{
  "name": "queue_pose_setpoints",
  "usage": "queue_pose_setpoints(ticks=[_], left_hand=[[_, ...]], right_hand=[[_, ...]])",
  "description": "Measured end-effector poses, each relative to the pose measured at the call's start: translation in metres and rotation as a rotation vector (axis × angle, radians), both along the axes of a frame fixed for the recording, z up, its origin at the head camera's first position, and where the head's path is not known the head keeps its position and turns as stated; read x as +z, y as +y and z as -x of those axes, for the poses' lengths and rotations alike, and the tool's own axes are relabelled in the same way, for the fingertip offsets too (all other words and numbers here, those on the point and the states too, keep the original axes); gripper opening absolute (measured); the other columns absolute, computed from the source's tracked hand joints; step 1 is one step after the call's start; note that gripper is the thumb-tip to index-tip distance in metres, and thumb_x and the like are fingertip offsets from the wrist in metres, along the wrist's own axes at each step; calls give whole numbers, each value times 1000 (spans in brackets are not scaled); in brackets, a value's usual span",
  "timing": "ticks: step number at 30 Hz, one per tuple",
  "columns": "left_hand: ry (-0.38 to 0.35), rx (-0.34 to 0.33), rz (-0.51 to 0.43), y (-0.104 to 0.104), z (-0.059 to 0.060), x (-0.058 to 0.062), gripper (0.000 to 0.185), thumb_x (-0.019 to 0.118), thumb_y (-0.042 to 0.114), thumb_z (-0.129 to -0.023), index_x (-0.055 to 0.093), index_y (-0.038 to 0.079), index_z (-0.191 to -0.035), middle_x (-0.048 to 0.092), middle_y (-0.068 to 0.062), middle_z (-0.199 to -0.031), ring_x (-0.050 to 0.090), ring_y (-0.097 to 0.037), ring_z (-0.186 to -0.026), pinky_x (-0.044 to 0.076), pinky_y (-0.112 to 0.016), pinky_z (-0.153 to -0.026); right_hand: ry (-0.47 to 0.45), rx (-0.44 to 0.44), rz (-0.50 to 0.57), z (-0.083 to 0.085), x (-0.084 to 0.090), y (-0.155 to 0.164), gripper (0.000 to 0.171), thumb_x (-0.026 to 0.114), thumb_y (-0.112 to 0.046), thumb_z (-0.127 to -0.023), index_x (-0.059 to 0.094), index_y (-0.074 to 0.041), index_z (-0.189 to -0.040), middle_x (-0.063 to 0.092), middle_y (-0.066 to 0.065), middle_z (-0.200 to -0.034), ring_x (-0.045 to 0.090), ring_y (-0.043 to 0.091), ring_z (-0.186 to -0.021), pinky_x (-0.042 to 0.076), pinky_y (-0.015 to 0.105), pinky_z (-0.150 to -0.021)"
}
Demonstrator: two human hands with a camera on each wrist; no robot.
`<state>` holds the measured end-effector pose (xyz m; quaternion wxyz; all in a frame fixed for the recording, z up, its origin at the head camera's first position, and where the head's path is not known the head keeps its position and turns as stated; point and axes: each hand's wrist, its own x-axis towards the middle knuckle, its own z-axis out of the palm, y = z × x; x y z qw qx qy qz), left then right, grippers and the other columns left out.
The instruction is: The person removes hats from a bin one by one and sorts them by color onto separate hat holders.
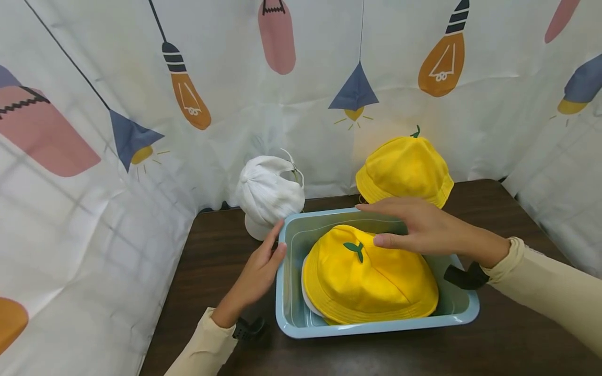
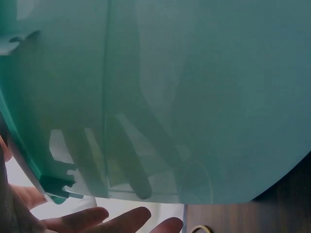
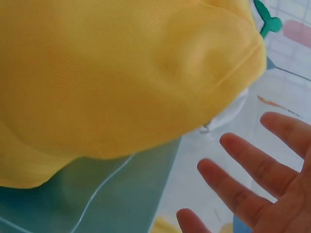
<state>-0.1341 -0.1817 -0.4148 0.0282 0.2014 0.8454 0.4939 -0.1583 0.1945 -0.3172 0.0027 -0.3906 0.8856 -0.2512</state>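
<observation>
A light blue plastic basin point(image 1: 376, 330) sits on the dark table and holds a yellow bucket hat point(image 1: 376, 282) with a green sprout on its crown. A white edge shows under that hat's left side. My left hand point(image 1: 254, 271) is at the basin's left rim, fingers extended along the outer wall. In the left wrist view, its fingertips point(image 2: 138, 216) reach past the basin's shiny side point(image 2: 233, 97). My right hand point(image 1: 425, 230) hovers over the hat's back right part, fingers spread and holding nothing. The right wrist view shows its fingers point(image 3: 243, 199) apart from the yellow cloth point(image 3: 121, 82).
A white cap point(image 1: 270, 190) with an open back strap stands behind the basin's left corner. Another yellow sprout hat point(image 1: 406, 169) is at the back right, near the wall curtain point(image 1: 301, 120) printed with lamps. Dark wood table point(image 1: 216, 250) surrounds the basin.
</observation>
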Motion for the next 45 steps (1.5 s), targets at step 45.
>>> queue_pose_setpoints(ticks=[45], left_hand=[[-112,-20,-138,8,7,-6,57,42,33,-111,18,33,-163,32,-6,-166,52,-37,-132,48,-59,-107]], right_hand=[[-123,149,326,20,-35,-27,9,80,-18,-87,84,-22,-94,74,-7,-96,67,7,-85,57,24,-73]])
